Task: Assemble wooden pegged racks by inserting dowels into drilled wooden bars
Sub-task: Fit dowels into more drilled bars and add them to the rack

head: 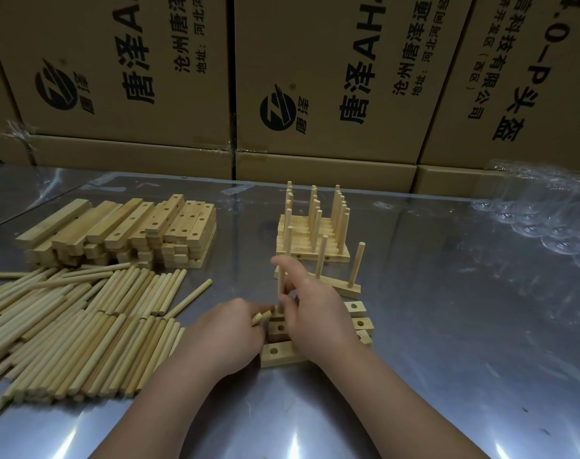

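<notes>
The right hand [315, 313] pinches an upright dowel [281, 286] between thumb and fingers. The dowel's long axis is vertical, and its lower end sits at a hole in one of the drilled bars [283, 357]. These bars lie side by side in the near middle of the metal table [447, 359], holes up and long axes running left to right.

Just to the left, the left hand [229, 332] is curled around a few spare dowels [261, 318]. They lie nearly flat, with their ends pointing right toward the bars.

Just beyond the hands stands a single rack [348, 289] with three pegs pointing up. A stack of finished racks [315, 250] stands farther back.

At the left lies a loose pile of dowels [83, 326], most of them pointing near to far. A heap of undrilled and drilled bars [133, 226] sits beyond it. Cardboard boxes [315, 77] line the far edge, and clear plastic wrap [546, 220] lies at the far right.
</notes>
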